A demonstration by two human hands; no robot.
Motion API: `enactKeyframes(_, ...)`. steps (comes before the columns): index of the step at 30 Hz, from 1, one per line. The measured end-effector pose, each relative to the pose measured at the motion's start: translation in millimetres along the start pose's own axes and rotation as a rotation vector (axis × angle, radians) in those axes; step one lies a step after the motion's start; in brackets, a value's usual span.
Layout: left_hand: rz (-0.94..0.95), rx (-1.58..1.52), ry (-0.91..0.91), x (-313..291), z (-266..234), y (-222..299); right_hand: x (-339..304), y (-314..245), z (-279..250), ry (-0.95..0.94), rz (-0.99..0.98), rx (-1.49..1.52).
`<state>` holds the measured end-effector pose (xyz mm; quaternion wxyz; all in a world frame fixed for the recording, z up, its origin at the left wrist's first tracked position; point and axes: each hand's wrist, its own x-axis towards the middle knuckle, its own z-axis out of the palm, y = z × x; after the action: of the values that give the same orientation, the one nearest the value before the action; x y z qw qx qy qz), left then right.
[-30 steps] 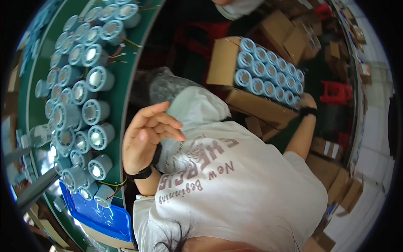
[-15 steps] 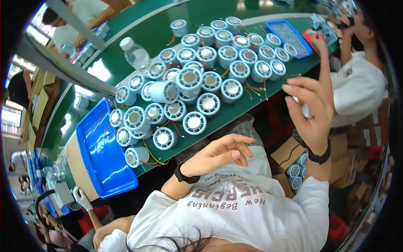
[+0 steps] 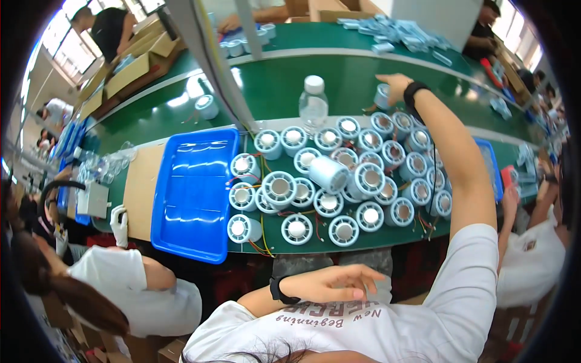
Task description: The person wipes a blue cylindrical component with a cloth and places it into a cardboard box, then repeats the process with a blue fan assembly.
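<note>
My right hand [image 3: 392, 83], with a black band on its wrist, reaches far over the table and grips a small round white-and-blue fan unit [image 3: 381, 97] at the near edge of the green conveyor belt [image 3: 339, 66]. My left hand [image 3: 339, 281], also with a black wristband, hangs low over my lap in front of the table edge, fingers apart and holding nothing. Between the two hands, several round fan units with coloured wires [image 3: 330, 181] stand packed together on the green table; one lies on its side on top.
A blue tray [image 3: 193, 187] lies left of the units on a cardboard sheet. A clear plastic bottle [image 3: 313, 103] stands behind them. A slanted metal post [image 3: 212, 60] crosses the belt. Seated co-workers are at the left, with a white glove [image 3: 118, 224], and at the right [image 3: 532, 266].
The view has swung round to face the table squarely. My right arm has stretched out from above the units to the belt and taken hold of a fan unit. My left hand has dropped lower.
</note>
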<state>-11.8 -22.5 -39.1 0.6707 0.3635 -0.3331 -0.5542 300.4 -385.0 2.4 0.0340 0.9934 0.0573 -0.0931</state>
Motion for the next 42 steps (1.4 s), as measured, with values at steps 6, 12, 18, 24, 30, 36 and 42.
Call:
enactKeyframes(6,0.008,-0.039,0.067,-9.4,-3.2,-0.1,12.2,34.9,17.4,-0.105,-0.068,-0.047)
enactKeyframes(12,0.28,-0.133,0.278,6.3,16.3,-0.5,-86.3,5.9,-50.6,0.299,-0.487,0.389)
enactKeyframes(18,0.654,0.616,0.592,30.9,19.2,12.6,-233.7,-96.6,-85.2,-0.032,-0.49,0.664)
enactKeyframes(24,0.926,1.145,0.813,48.3,13.9,13.3,-299.6,-143.6,-58.6,-0.153,-0.531,0.808)
enactKeyframes(30,0.436,-0.322,0.413,33.2,21.4,22.6,-313.1,-119.2,-70.5,-0.341,-0.139,0.912)
enactKeyframes(36,0.156,-0.599,0.305,33.1,17.0,23.0,-298.2,-128.2,-32.6,0.135,-0.802,0.61)
enactKeyframes(42,0.086,-0.695,0.132,38.5,4.6,15.3,-299.2,-126.0,-32.0,0.067,-0.763,0.639)
